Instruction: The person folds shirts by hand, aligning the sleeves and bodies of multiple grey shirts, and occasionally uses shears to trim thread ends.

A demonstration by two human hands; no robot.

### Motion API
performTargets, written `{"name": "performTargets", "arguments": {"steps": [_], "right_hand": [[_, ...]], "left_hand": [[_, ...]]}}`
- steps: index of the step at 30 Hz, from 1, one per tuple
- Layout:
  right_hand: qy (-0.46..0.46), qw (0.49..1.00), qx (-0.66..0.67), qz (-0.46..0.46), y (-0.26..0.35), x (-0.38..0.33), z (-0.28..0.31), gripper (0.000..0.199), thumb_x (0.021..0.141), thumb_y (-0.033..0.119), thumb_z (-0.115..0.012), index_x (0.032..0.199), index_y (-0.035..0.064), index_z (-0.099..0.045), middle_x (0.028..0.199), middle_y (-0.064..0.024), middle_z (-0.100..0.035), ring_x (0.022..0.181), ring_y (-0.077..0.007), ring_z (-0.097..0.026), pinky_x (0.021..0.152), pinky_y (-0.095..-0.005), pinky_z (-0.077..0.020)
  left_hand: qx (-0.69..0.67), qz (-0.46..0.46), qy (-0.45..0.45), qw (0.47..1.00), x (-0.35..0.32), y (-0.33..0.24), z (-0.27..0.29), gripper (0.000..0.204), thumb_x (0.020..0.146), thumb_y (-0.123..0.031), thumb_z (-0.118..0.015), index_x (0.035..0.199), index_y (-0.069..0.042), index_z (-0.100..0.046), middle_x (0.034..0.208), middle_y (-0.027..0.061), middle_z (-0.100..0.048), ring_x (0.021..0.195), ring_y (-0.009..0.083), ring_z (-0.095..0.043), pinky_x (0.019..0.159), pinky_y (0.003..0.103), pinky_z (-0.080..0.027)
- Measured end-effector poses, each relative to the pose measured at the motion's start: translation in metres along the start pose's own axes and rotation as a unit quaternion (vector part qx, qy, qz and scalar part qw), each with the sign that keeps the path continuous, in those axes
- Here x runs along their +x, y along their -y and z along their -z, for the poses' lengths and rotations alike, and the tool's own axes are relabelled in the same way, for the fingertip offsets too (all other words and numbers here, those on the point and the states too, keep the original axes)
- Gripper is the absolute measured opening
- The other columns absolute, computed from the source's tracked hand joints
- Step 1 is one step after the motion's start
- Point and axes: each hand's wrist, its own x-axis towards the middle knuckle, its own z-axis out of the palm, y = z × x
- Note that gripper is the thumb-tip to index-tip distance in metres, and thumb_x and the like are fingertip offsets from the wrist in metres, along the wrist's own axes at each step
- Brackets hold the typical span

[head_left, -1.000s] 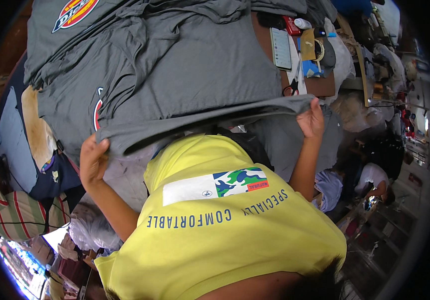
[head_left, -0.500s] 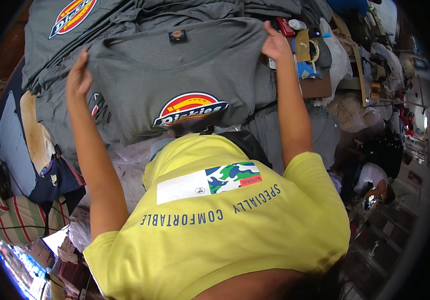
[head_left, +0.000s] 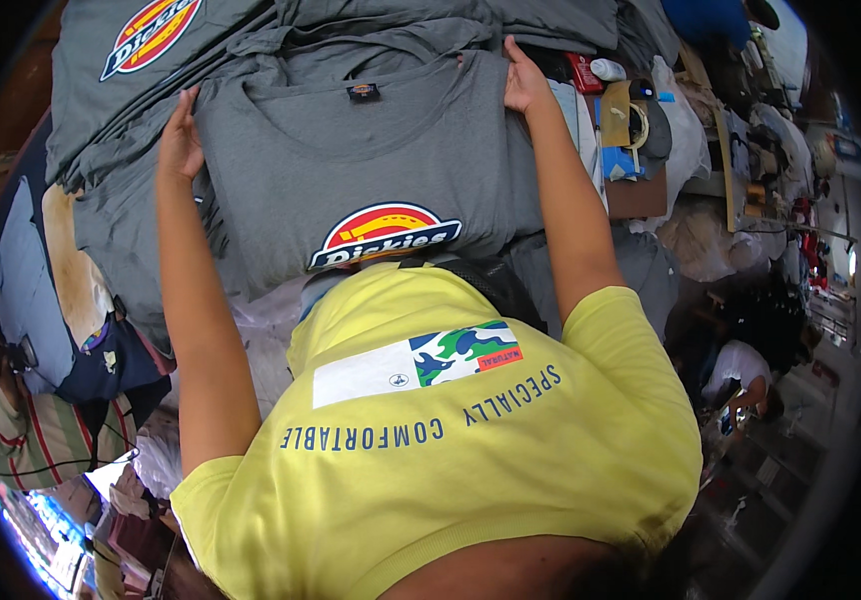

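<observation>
A grey T-shirt (head_left: 351, 160) is spread in front of me, its neckline on the far side and a red, yellow and navy printed emblem on its chest close to my body. My left hand (head_left: 183, 145) pinches the shirt's left shoulder edge, fingers pointing away from me. At the opposite shoulder, my right hand (head_left: 525, 82) is closed on the fabric; part of its grip is hidden behind the edge. Between the hands the cloth lies fairly flat over other grey garments. A small dark label (head_left: 363, 92) shows inside the neckline.
Stacked grey shirts (head_left: 151, 90) rise at the far left. To the right sit a roll of tape (head_left: 639, 126), a red packet (head_left: 583, 73) and a white bottle (head_left: 608, 69). Folded blue-grey cloth (head_left: 26, 290) lies left. Another person (head_left: 736, 375) is at the right.
Both hands have moved slightly inward, the right one also a little away from me. The shirt, lifted and sagging before, now lies flatter and smoother on the garments beneath.
</observation>
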Motion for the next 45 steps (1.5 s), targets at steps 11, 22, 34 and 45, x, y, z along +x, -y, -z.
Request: {"name": "performTargets", "arguments": {"steps": [11, 22, 34, 45], "right_hand": [[0.005, 1.000, 0.009, 0.006, -0.006, 0.013, 0.012, 0.055, 0.084, 0.045, -0.047, 0.113, -0.0024, -0.047, 0.111, -0.0180, -0.055, 0.105, -0.0290, -0.052, 0.093, -0.0428, -0.0380], [-0.101, 0.906, -0.407, 0.057, -0.063, -0.181, 0.046, 0.033, 0.083, 0.027, -0.055, 0.105, 0.0038, -0.056, 0.091, -0.0034, -0.061, 0.077, -0.0084, -0.054, 0.071, -0.0204, -0.0422], [-0.157, 0.944, -0.272, 0.102, -0.179, -0.236, 0.071, 0.035, 0.072, 0.004, -0.065, 0.105, 0.0017, -0.053, 0.097, -0.0017, -0.055, 0.084, -0.0092, -0.052, 0.077, -0.0222, -0.0418], [-0.159, 0.915, -0.349, 0.125, -0.209, -0.217, 0.099, 0.038, 0.068, 0.009, -0.070, 0.100, 0.0010, -0.051, 0.096, -0.0033, -0.053, 0.093, -0.0115, -0.048, 0.078, -0.0244, -0.0401]], "left_hand": [[0.155, -0.025, -0.037, 0.987, -0.006, 0.007, -0.009, 0.068, 0.083, -0.044, -0.050, 0.134, -0.006, -0.025, 0.137, 0.0132, -0.026, 0.125, 0.0242, -0.029, 0.101, 0.035, -0.025], [0.281, 0.116, -0.036, 0.952, -0.217, 0.053, 0.048, 0.018, 0.084, -0.018, -0.054, 0.098, -0.006, -0.055, 0.076, -0.0016, -0.052, 0.064, 0.0060, -0.046, 0.057, 0.018, -0.035], [0.248, 0.034, -0.088, 0.964, -0.251, 0.148, 0.037, 0.032, 0.079, -0.015, -0.062, 0.106, -0.001, -0.051, 0.097, 0.0012, -0.055, 0.086, 0.0088, -0.048, 0.074, 0.022, -0.037], [0.460, 0.055, -0.037, 0.886, -0.245, 0.135, 0.088, 0.017, 0.078, -0.015, -0.063, 0.084, 0.000, -0.058, 0.069, -0.0005, -0.057, 0.068, 0.0049, -0.048, 0.066, 0.020, -0.038]]}}
